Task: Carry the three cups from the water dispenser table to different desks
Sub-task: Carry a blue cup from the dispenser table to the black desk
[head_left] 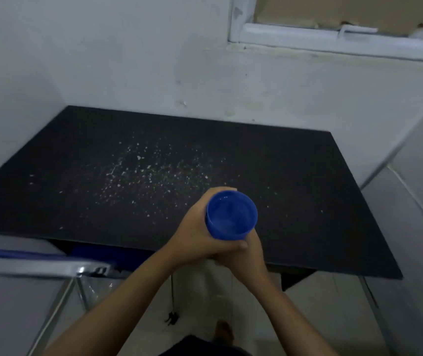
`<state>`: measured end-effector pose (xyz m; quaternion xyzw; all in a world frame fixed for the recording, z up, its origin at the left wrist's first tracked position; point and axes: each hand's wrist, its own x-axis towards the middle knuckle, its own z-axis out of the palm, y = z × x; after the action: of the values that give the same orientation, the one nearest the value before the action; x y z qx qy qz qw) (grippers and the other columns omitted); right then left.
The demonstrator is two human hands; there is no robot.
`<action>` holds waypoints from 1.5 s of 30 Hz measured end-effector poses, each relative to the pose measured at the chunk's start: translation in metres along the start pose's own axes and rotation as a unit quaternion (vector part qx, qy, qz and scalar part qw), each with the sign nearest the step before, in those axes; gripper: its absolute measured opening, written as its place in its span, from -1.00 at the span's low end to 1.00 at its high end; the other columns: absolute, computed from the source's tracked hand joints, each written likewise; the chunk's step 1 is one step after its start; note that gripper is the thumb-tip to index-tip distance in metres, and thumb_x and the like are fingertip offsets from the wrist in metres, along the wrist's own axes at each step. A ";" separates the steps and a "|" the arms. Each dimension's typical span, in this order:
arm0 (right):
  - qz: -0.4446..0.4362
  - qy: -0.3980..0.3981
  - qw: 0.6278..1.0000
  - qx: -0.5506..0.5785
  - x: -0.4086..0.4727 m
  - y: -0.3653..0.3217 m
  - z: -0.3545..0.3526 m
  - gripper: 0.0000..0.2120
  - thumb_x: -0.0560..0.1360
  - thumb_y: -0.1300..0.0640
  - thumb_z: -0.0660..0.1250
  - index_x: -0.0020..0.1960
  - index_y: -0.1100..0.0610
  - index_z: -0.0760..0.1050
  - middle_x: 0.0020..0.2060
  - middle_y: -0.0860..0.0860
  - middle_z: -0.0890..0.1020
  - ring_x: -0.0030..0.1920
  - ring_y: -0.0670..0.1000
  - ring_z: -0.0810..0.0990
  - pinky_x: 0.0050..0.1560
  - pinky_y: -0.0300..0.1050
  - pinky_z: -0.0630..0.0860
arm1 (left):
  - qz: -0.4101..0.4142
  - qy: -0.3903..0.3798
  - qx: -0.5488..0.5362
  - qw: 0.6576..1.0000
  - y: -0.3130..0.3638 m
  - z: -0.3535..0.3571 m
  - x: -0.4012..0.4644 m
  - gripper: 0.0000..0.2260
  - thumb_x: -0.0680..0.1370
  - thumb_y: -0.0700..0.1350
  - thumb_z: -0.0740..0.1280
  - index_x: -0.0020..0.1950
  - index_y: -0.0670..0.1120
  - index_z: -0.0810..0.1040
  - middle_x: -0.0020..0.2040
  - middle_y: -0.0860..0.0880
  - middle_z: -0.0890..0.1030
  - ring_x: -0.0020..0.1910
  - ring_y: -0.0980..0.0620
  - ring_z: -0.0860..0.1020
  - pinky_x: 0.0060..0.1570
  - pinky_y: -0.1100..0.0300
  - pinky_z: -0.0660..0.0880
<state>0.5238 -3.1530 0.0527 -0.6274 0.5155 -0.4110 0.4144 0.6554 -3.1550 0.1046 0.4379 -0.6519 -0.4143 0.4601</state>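
Nearest the camera, two bare forearms reach forward and meet over the near edge of a black surface [308, 201]. The left hand [195, 235] wraps its fingers and thumb round the side of a blue cup [231, 217], and the right hand [243, 255] closes in from below and behind, its fingers overlapping the left thumb at the cup's base. Both grips are curled tight on the cup, neither open. The doubled hold looks like a precaution: the cup stands upright with its mouth facing the camera, and a faint sheen inside suggests water, so steadying it with both hands would keep it from slopping. I cannot tell whether the cup's base touches the surface or hangs just above it; the hands hide that.

To the near left stands a chair [51, 265] with a metal frame, pushed beside the surface. Beyond the cup, the middle of the surface is scattered with pale specks [141, 170], so setting the cup down at the near edge keeps it off that debris. Farther still, a white wall [128, 60] backs the surface, with a window frame [333, 39] at the far right. No other cups are visible here, so this desk seems to be one delivery point.
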 end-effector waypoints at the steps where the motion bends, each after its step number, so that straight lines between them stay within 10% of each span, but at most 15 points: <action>1: -0.008 -0.007 1.000 0.011 0.016 0.002 -0.004 -0.47 0.30 -0.08 0.42 0.20 0.12 0.47 -0.02 -0.10 0.61 -0.02 -0.22 0.59 -0.15 -0.44 0.51 | 0.000 0.008 0.002 1.000 -0.004 0.000 0.014 -0.25 0.21 -0.21 0.65 0.33 0.00 0.43 0.23 0.15 0.56 0.26 0.13 0.53 0.16 0.36 0.47; 13: 0.010 -0.112 0.992 0.055 0.167 0.035 0.018 -0.64 0.40 0.41 0.43 0.17 0.35 0.46 -0.03 0.09 0.62 -0.07 -0.19 0.61 -0.12 -0.37 0.52 | -0.064 0.098 0.020 0.993 -0.064 -0.042 0.126 -0.26 0.24 -0.17 0.64 0.33 0.07 0.42 0.26 0.19 0.54 0.28 0.16 0.51 0.17 0.38 0.46; 45: 0.075 -0.080 0.994 0.024 0.373 0.098 0.140 -0.57 0.44 0.27 0.45 0.27 0.24 0.45 0.13 0.13 0.60 0.10 0.03 0.61 0.10 -0.02 0.59 | -0.160 0.063 -0.034 0.984 -0.244 -0.166 0.273 -0.21 0.21 -0.22 0.65 0.37 0.04 0.40 0.29 0.20 0.52 0.29 0.20 0.50 0.21 0.40 0.43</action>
<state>0.6741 -3.5199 -0.0515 -0.6078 0.5164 -0.3392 0.4988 0.8088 -3.5043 -0.0222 0.5458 -0.5285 -0.4765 0.4424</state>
